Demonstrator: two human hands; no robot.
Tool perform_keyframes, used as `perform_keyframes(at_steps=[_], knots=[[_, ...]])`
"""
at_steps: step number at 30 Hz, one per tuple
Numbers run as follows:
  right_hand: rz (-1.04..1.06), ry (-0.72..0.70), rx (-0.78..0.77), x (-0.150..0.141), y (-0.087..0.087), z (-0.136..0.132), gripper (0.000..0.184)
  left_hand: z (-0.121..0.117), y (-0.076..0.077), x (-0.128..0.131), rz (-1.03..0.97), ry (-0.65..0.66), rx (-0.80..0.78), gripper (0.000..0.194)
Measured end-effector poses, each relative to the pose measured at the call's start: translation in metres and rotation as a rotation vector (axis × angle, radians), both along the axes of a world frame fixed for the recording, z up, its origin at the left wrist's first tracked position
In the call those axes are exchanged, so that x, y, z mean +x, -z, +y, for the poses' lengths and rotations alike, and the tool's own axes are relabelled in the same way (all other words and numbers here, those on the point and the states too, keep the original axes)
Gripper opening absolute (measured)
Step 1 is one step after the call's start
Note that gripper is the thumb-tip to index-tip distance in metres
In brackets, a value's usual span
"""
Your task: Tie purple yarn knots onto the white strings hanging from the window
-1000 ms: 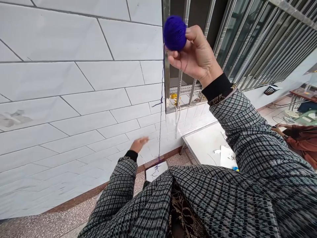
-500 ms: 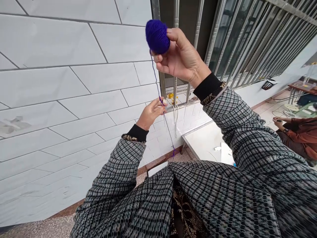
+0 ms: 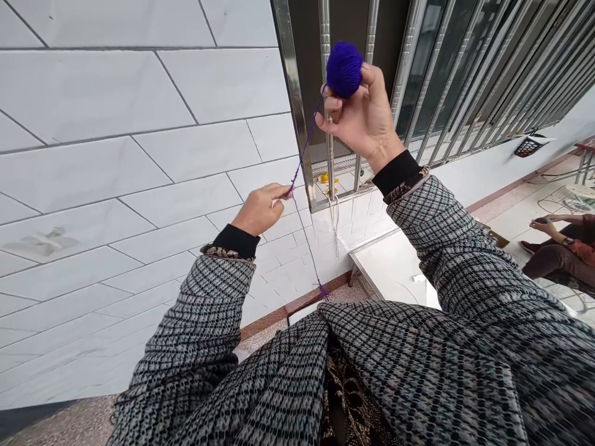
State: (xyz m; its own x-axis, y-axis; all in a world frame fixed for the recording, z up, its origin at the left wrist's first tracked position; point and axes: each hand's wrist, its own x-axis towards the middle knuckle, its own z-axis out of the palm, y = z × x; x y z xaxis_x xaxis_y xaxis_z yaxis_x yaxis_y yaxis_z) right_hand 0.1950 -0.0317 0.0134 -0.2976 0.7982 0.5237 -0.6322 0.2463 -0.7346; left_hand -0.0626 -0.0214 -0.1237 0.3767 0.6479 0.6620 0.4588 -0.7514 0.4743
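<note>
High in front of the window bars, my right hand (image 3: 365,118) grips a purple ball of yarn (image 3: 344,69) with its fingers curled round the far side. A purple yarn strand (image 3: 307,141) slants down from the ball to my left hand (image 3: 264,207). There my thumb and forefinger pinch the strand beside the tiled wall. Below the pinch the strand hangs on down to a small purple tangle near the front of my checked jacket (image 3: 288,353). Where its lower end leads is hidden by the jacket.
Metal window bars (image 3: 328,37) run along the right, with a yellow item (image 3: 325,178) on the sill. A white table (image 3: 388,263) stands below. A black basket (image 3: 530,145) hangs farther along the wall. At the far right sits another person (image 3: 564,241).
The ball in my right hand has moved right, away from the wall. My left hand has shifted left, and its fingers have closed on the strand. The strand between them now slants.
</note>
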Motion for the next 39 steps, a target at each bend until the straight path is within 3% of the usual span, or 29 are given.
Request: perform_keyframes(at_steps=[4, 9, 13, 16, 18, 22, 25, 29, 35, 39], knots=[[-0.01, -0.057, 0.041, -0.002, 0.015, 0.004, 0.049, -0.005, -0.028, -0.006, 0.246, -0.239, 0.211, 0.032], [0.094, -0.108, -0.024, -0.015, 0.042, 0.024, 0.043, -0.023, -0.063, -0.014, 0.451, -0.257, 0.304, 0.035], [0.253, -0.046, -0.027, -0.015, 0.06, 0.047, 0.043, -0.025, -0.077, -0.031, 0.564, -0.333, 0.258, 0.026], [0.387, -0.049, -0.092, -0.014, 0.071, 0.056, 0.041, -0.025, -0.077, -0.036, 0.378, -0.304, 0.236, 0.019], [0.466, -0.081, -0.133, -0.017, 0.079, 0.059, 0.04, -0.027, -0.072, -0.032, 0.074, -0.223, 0.189, 0.022], [0.564, -0.133, -0.171, -0.027, 0.087, 0.06, 0.036, -0.029, -0.055, -0.011, -0.556, 0.068, -0.168, 0.044], [0.584, -0.131, -0.181, -0.032, 0.088, 0.059, 0.035, -0.025, -0.048, 0.002, -0.757, 0.162, -0.338, 0.049], [0.599, -0.118, -0.176, -0.031, 0.085, 0.057, 0.035, -0.016, -0.047, 0.009, -0.89, 0.113, -0.352, 0.044], [0.498, -0.056, -0.113, -0.029, 0.078, 0.046, 0.032, -0.018, -0.05, 0.014, -0.789, -0.066, -0.256, 0.042], [0.362, -0.167, -0.224, -0.027, 0.073, 0.032, 0.025, -0.019, -0.046, 0.012, -0.749, -0.076, -0.288, 0.042]])
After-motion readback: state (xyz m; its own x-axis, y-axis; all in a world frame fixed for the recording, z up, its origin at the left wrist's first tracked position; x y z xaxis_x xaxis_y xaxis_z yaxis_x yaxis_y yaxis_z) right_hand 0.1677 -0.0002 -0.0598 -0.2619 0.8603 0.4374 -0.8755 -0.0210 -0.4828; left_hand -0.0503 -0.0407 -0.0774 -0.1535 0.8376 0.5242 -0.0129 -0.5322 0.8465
